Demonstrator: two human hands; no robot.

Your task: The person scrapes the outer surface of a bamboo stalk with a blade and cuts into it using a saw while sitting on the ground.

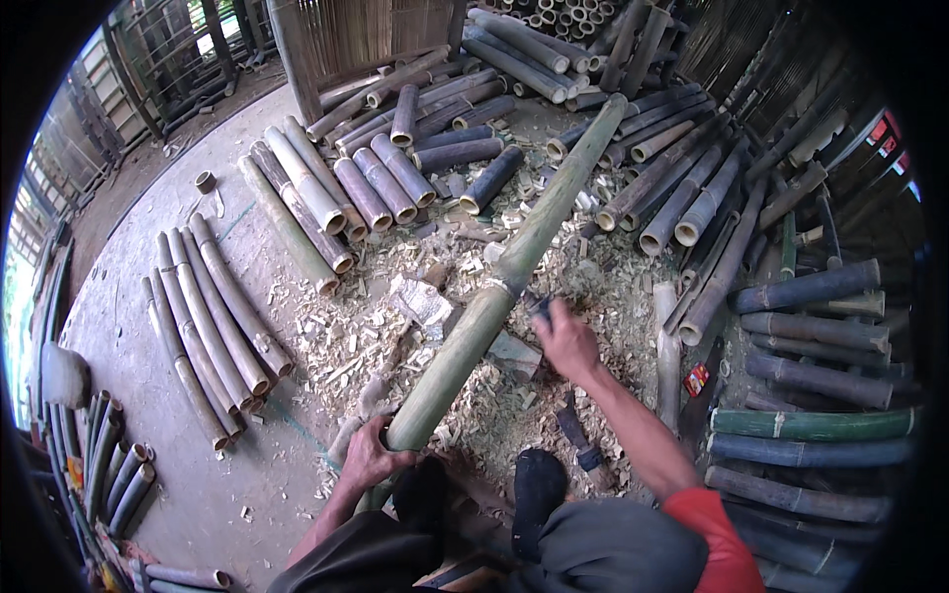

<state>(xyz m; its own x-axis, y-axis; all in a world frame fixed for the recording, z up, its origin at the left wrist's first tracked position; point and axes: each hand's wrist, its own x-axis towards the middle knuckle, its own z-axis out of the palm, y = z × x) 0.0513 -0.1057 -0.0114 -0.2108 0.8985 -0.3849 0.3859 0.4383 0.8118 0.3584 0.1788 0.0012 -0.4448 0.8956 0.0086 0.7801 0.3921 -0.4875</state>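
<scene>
A long green-grey bamboo pole (460,341) slants up from my lap toward the far right, over a heap of wood chips. My left hand (371,453) is closed around its near end. By the pole's middle joint, my right hand (568,341) is closed on a dark-handled tool (537,302). The tool's working end is hidden, so its exact kind cannot be told. It lies close against the pole's right side; whether it touches is unclear. A grey flat piece (516,353) sits just below that hand. Another dark tool-like piece (571,427) lies near my right foot.
Wood chips (346,326) cover the middle ground. Several curved bamboo lengths (213,306) lie at left. Cut bamboo pieces (386,183) are stacked at the back, with more bamboo (811,425) along the right. A small red packet (697,380) lies right of my forearm.
</scene>
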